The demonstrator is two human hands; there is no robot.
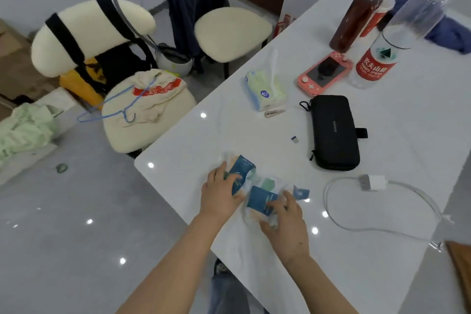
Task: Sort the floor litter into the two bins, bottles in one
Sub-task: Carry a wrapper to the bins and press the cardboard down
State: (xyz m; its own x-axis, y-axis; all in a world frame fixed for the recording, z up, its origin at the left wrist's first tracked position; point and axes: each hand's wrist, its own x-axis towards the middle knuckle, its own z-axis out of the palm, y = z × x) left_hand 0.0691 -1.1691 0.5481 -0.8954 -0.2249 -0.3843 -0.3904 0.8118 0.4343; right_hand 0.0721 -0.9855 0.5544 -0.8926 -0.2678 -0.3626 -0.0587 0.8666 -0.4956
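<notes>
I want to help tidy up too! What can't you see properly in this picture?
- The two bins: nowhere in the head view.
- Print on the blue wrappers: blurred, partly under the left hand and right hand.
- Clear bottle: its red cap is motion-blurred at the top edge.
- Tiny blue item on the table: too small to identify.

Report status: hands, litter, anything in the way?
Left hand and right hand both on blue-and-clear wrappers at white table edge, none lifted. No bins in view. Black case and charger cable nearby, not blocking.
</notes>
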